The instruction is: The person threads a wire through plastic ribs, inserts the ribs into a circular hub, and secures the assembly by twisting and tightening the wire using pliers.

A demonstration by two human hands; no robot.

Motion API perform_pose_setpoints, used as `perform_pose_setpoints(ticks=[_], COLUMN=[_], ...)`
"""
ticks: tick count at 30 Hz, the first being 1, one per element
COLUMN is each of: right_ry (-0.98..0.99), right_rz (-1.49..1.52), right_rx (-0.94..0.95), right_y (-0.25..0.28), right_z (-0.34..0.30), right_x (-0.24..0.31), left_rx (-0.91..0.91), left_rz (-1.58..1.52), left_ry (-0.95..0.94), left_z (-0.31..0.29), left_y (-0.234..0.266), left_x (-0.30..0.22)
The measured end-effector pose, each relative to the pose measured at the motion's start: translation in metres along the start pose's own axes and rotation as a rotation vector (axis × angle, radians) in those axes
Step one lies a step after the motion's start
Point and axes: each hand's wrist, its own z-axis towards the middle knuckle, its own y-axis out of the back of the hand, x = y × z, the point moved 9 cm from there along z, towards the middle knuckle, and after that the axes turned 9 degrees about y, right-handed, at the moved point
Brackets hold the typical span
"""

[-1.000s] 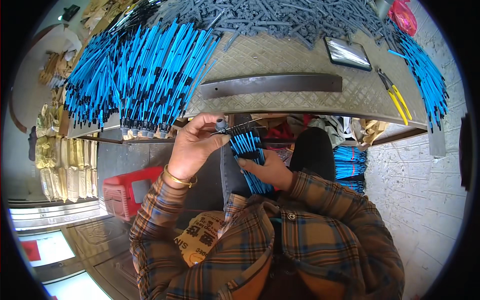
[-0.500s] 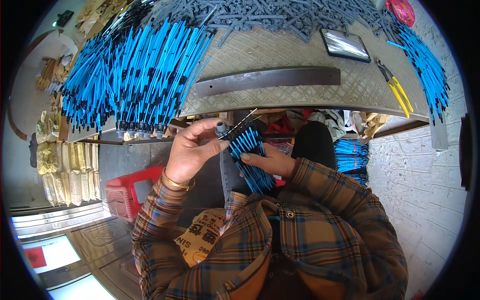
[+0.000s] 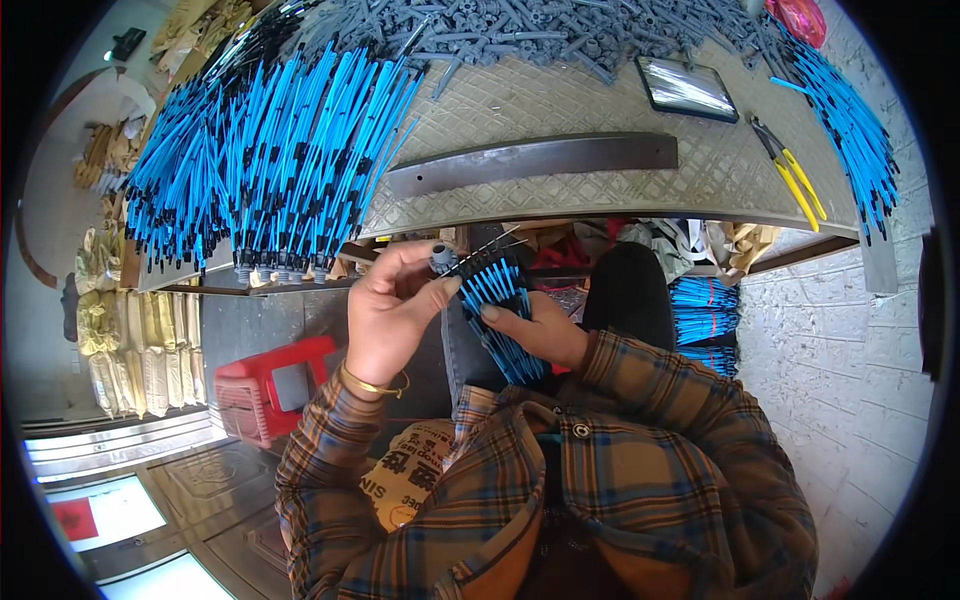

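Note:
My left hand (image 3: 392,318), thumb and fingers pinched, grips a thin dark stick with a grey plastic fitting (image 3: 441,258) at its near end. The stick slants up to the right, across the top of a bundle of thin blue tubes with black ends (image 3: 503,325). My right hand (image 3: 541,328) is wrapped around that bundle, its thumb lying over the tubes and the other fingers hidden beneath. Both hands are close together over my lap, in front of the table edge. How the stick meets the bundle is hard to make out.
On the table (image 3: 520,115) lie a grey heap of plastic fittings (image 3: 560,35), blue tube piles (image 3: 300,160) at left and right, a dark metal bar (image 3: 535,162), a phone-like slab (image 3: 688,87) and yellow-handled pliers (image 3: 787,172). A red stool (image 3: 270,390) stands lower left.
My left hand has shifted slightly right and down, its thumb nearer the bundle. The stick's far tip has moved a little right. My right hand still holds the blue tubes in place.

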Motion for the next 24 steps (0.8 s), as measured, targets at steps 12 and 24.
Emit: perform_pose_setpoints(ticks=[12, 24], right_ry=[-0.036, 0.034], right_rz=[-0.076, -0.053], right_rx=[0.004, 0.055], right_y=[0.005, 0.003], right_z=[0.001, 0.002], right_x=[0.004, 0.013], left_rx=[0.142, 0.222], left_rz=[-0.279, -0.301], left_ry=[0.179, 0.181], left_z=[0.01, 0.012], left_y=[0.003, 0.0], left_x=[0.012, 0.011])
